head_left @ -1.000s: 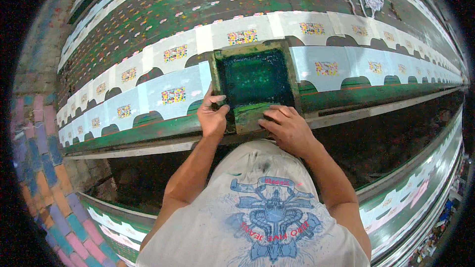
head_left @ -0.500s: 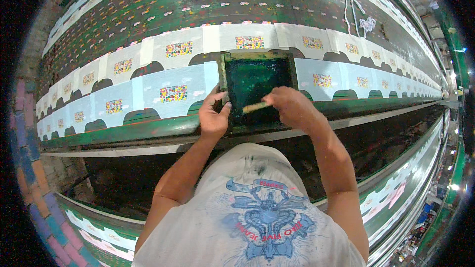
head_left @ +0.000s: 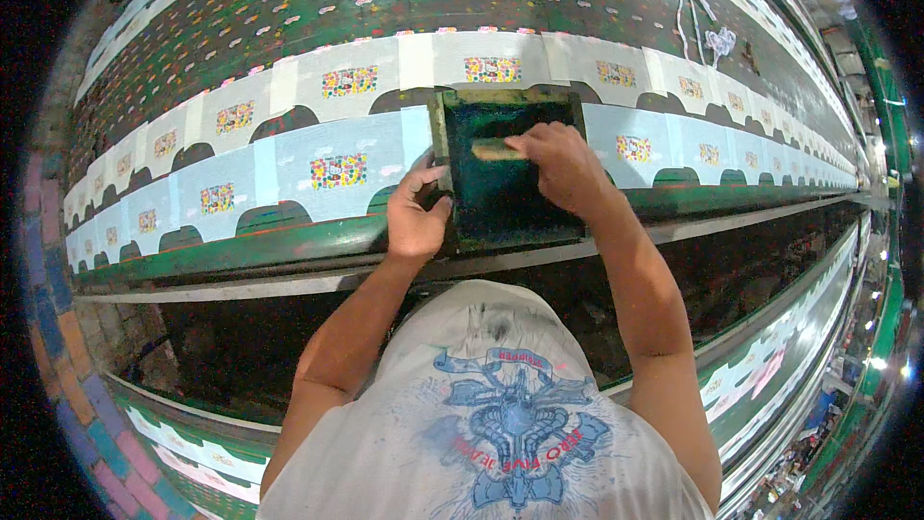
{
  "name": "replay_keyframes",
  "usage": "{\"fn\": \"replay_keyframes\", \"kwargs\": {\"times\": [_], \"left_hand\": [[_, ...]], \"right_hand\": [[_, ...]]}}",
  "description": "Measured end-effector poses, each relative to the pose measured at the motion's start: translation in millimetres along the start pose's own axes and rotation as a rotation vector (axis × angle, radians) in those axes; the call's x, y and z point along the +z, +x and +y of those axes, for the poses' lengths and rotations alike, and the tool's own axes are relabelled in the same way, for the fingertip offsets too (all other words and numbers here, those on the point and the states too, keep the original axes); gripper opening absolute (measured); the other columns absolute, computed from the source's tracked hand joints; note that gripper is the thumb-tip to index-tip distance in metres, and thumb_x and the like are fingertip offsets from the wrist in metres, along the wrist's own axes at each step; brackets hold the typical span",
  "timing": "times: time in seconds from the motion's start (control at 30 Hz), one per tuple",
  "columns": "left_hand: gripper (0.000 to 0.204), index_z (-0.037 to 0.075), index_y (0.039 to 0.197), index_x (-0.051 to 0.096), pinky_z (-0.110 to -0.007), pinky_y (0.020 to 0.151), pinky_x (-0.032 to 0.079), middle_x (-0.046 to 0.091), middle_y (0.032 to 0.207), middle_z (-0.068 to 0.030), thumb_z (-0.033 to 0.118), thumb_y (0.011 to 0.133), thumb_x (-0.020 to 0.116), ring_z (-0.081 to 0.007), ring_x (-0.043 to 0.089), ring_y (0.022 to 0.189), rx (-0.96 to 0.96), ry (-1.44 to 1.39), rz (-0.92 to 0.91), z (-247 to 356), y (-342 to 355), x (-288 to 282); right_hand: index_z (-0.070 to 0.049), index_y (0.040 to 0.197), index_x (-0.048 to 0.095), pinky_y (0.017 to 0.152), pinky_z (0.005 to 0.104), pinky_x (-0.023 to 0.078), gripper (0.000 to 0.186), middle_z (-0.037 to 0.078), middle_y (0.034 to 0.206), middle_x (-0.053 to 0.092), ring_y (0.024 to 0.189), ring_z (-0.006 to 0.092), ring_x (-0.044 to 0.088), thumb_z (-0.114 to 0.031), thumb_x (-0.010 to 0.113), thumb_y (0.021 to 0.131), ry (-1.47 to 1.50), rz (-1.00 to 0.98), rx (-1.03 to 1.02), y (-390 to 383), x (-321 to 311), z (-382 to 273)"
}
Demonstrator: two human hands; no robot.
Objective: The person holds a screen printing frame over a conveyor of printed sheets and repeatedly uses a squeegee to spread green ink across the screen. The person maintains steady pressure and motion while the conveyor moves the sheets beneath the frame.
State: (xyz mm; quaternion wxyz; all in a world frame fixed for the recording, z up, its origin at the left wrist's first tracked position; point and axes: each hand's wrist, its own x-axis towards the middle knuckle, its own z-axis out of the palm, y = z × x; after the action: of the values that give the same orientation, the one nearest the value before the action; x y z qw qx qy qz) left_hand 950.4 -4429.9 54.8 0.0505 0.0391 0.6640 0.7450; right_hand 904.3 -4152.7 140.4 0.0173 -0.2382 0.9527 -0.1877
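A square screen-printing frame with a dark green, ink-wet mesh lies over the row of light-blue fabric pieces. My left hand grips the frame's left side, with the fingers at the rim and the thumb bent toward it. Inside the frame, my right hand is closed round a squeegee, whose pale wooden edge shows left of the fingers. The squeegee rests across the upper half of the mesh; its blade is hidden. Colourful dotted prints mark the fabric pieces on both sides of the frame.
Beyond the blue row runs a row of white fabric pieces with similar prints. A tangled white cord lies on the long ink-spotted table at the far right. A metal rail edges the table's near side. Another printing table stands behind me.
My right hand has pushed the squeegee away from me, from the near part of the mesh to the far part. My left hand stays at the frame's left side.
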Motion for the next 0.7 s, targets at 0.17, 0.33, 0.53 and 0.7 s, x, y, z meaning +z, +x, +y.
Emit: {"fn": "replay_keyframes", "kwargs": {"times": [0.17,0.33,0.53,0.7], "left_hand": [[0.054,-0.005,0.138,0.067,-0.045,0.13,0.043,0.049,0.173,-0.026,-0.026,0.088,0.062,-0.0332,0.053,0.157,-0.037,-0.014,0.011,-1,-2,1],[0.055,-0.005,0.14,0.068,-0.043,0.128,0.044,0.052,0.171,-0.0253,-0.024,0.089,0.064,-0.0313,0.055,0.155,-0.044,0.042,0.034,-10,-1,1],[0.055,-0.005,0.143,0.068,-0.042,0.127,0.046,0.056,0.168,-0.0229,-0.021,0.09,0.065,-0.0293,0.058,0.152,-0.156,0.077,0.076,1,-2,5],[0.053,-0.004,0.143,0.068,-0.043,0.124,0.049,0.057,0.167,-0.0218,-0.017,0.092,0.068,-0.0298,0.06,0.15,-0.215,0.261,0.179,18,-2,14]], "right_hand": [[-0.014,0.134,0.076,0.1,0.0505,0.051,0.056,0.012,0.122,0.075,0.114,0.0369,0.067,0.004,0.073,0.081,-0.001,-0.06,-0.002,-47,-1,-35],[-0.011,0.137,0.075,0.1,0.0493,0.051,0.061,0.012,0.127,0.074,0.116,0.0362,0.066,0.008,0.073,0.079,0.011,-0.065,0.0,-81,3,-58],[-0.015,0.134,0.077,0.099,0.0477,0.051,0.053,0.006,0.122,0.071,0.115,0.0316,0.064,-0.021,0.085,0.082,-0.008,-0.039,-0.097,-104,16,-51],[-0.014,0.129,0.079,0.104,0.0496,0.053,0.05,0.006,0.124,0.074,0.118,0.0331,0.067,-0.024,0.092,0.082,0.1,0.161,-0.221,-106,-35,-18]]}}
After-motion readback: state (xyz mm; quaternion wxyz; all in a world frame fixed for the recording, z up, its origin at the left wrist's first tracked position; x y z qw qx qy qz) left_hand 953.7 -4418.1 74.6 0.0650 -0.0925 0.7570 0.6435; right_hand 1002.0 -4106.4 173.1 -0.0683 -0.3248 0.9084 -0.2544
